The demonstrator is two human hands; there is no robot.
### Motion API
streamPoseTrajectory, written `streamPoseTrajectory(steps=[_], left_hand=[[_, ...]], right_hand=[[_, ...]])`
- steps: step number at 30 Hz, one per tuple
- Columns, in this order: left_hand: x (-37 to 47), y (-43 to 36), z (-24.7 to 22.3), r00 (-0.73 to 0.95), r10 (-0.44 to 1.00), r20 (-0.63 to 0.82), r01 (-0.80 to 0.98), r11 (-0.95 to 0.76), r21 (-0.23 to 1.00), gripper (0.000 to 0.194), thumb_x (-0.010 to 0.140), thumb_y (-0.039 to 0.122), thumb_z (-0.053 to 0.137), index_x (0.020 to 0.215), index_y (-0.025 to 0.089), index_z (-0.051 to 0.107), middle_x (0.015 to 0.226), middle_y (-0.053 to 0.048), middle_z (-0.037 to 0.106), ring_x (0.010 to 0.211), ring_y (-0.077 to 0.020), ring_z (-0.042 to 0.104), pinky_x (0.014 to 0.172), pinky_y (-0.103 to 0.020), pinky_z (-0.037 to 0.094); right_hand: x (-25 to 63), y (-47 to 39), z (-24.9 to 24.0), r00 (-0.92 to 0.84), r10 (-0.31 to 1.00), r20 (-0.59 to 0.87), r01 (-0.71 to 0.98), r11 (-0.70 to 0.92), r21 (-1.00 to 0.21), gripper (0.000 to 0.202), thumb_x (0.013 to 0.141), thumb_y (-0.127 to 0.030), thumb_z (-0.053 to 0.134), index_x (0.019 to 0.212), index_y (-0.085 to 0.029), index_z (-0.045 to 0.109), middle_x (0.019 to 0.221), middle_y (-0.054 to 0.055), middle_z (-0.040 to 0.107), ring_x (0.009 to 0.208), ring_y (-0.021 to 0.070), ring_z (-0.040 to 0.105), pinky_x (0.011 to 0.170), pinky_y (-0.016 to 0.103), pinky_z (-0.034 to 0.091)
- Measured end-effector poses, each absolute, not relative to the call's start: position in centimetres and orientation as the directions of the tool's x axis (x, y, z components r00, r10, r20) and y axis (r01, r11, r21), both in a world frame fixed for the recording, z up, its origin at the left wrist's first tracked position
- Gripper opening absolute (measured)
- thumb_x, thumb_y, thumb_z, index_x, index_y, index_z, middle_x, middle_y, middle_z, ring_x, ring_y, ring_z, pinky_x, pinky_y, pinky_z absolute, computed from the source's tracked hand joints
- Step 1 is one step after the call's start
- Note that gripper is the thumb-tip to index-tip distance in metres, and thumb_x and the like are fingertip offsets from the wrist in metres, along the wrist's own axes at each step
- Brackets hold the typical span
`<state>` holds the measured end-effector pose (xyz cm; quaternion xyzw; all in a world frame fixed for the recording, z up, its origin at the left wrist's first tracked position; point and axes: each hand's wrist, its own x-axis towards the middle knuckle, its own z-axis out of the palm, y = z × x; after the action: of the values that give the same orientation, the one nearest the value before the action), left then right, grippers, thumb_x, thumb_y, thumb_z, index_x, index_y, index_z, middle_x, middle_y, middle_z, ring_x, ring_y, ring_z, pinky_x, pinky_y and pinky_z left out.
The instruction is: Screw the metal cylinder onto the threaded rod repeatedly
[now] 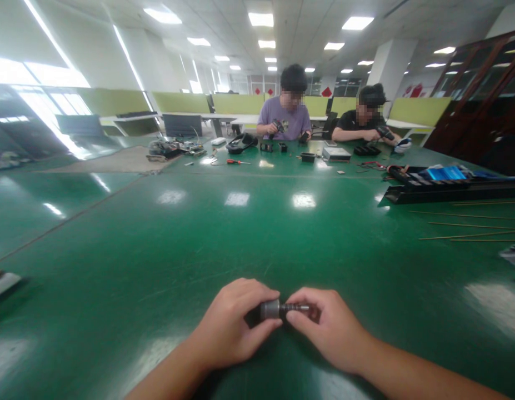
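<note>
A small metal cylinder with a thinner shaft lies sideways between my two hands, low in the middle of the view, over the green tabletop. My left hand is closed around the wide silvery cylinder, fingers above and thumb below. On the narrow dark shaft at the right, my right hand pinches with thumb and fingertips. A bright pin-like tip shows between the right fingers. The palm sides of both hands are hidden.
Across the table two people handle dark tools. Near them are a red screwdriver, black trays and a grey box. Thin rods and a long black housing lie right; a pale object sits left.
</note>
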<state>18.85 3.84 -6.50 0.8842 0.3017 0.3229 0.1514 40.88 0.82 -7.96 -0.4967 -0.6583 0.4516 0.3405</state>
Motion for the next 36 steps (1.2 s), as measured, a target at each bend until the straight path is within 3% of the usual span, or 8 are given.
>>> streamPoseTrajectory(steps=[36], left_hand=[[18.48,3.89,-6.08,0.595,0.627,0.503,0.443,-0.778,0.446,0.027,0.083,0.025,0.071,0.11,0.022,0.065,0.093,-0.004,0.072,0.083,-0.0203,0.066,0.075,-0.034,0.05]], right_hand=[[40.79,0.8,-8.04,-0.275,0.961,0.005,0.331,0.1,-0.938,0.013,0.086,-0.025,0.065,0.087,-0.016,0.074,0.068,-0.001,0.065,0.06,0.0122,0.053,0.056,0.022,0.036]])
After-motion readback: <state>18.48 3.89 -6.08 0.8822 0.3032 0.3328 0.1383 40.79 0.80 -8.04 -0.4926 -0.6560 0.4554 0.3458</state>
